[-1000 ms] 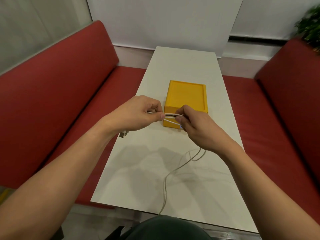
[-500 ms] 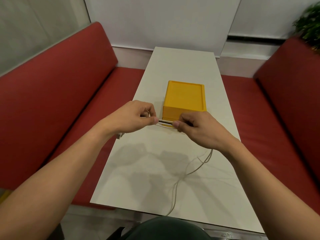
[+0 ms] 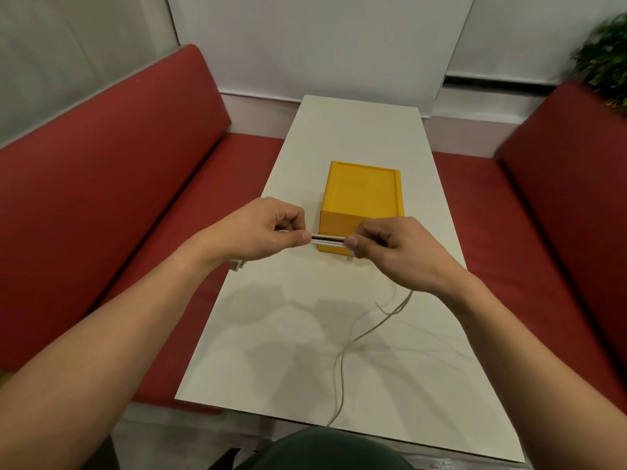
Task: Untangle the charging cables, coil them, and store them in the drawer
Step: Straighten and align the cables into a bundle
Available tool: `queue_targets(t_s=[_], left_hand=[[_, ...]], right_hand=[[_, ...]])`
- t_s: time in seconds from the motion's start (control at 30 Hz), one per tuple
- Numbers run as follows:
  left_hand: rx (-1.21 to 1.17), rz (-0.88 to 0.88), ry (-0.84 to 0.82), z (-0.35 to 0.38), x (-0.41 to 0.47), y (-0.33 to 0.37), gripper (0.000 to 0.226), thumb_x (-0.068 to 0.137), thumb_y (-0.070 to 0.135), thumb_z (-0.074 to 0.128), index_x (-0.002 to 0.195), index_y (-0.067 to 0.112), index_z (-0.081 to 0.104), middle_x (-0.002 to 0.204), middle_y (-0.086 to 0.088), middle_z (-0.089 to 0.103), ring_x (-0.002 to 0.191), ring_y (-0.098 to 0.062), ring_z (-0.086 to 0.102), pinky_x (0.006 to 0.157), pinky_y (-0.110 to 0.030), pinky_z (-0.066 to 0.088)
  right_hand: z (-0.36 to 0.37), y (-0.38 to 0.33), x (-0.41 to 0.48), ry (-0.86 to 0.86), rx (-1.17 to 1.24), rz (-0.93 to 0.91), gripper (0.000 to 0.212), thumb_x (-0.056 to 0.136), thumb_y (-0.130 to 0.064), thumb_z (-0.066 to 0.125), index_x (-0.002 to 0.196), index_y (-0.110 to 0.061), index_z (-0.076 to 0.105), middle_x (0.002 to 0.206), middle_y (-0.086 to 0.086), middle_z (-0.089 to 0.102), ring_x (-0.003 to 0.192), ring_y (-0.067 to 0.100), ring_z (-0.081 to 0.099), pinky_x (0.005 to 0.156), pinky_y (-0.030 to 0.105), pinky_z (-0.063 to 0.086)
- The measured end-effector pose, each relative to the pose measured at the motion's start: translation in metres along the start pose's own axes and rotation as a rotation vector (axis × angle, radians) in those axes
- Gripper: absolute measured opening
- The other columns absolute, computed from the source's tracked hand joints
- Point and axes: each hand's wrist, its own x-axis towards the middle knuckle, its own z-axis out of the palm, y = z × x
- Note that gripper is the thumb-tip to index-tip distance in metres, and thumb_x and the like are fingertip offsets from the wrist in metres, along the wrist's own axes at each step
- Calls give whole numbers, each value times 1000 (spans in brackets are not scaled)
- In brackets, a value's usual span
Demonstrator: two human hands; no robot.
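Note:
A white charging cable (image 3: pixel 342 354) trails from under my right hand across the white table (image 3: pixel 305 334) to its near edge. Between my hands a short stretch of cable (image 3: pixel 327 239) is folded into several parallel strands, pulled straight. My left hand (image 3: pixel 261 228) pinches one end of the bundle and my right hand (image 3: pixel 390 247) pinches the other. A connector (image 3: pixel 237 265) hangs below my left wrist. Just behind my hands stands the yellow drawer box (image 3: pixel 364 191), its drawer front shut.
Red benches run along both sides of the table, left bench (image 3: pixel 101 205) and right bench (image 3: pixel 556 212). A green plant (image 3: pixel 607 59) sits at the top right. My dark-clothed knee (image 3: pixel 325 449) is at the table's near edge.
My hands have drawn slightly apart, straightening the folded strands. The loose cable on the table has slid toward the right and been pulled up shorter.

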Motion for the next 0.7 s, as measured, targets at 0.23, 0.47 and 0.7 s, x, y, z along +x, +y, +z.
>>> queue_targets(t_s=[0.23, 0.47, 0.7], left_hand=[[-45, 17, -91, 2, -9, 12, 22, 100, 28, 65, 86, 20, 78, 49, 14, 42, 44, -6, 35, 44, -15, 31], [-365, 64, -22, 7, -19, 16, 22, 97, 13, 68, 76, 7, 73, 48, 13, 43, 45, -4, 36, 46, -15, 32], [-85, -6, 67, 3, -15, -1, 23, 100, 30, 66, 80, 21, 73, 48, 13, 41, 44, -7, 32, 44, -20, 32]], right_hand=[[2, 16, 0, 52, 38, -5, 32, 100, -38, 65, 73, -20, 68, 53, -9, 47, 53, 10, 41, 55, 32, 33], [18, 11, 6, 107, 21, 5, 34, 101, -41, 62, 73, -23, 65, 58, -13, 53, 56, 11, 44, 53, 31, 32], [3, -4, -8, -30, 134, -30, 37, 102, -40, 61, 71, -20, 65, 62, 3, 52, 56, 9, 40, 52, 22, 30]])
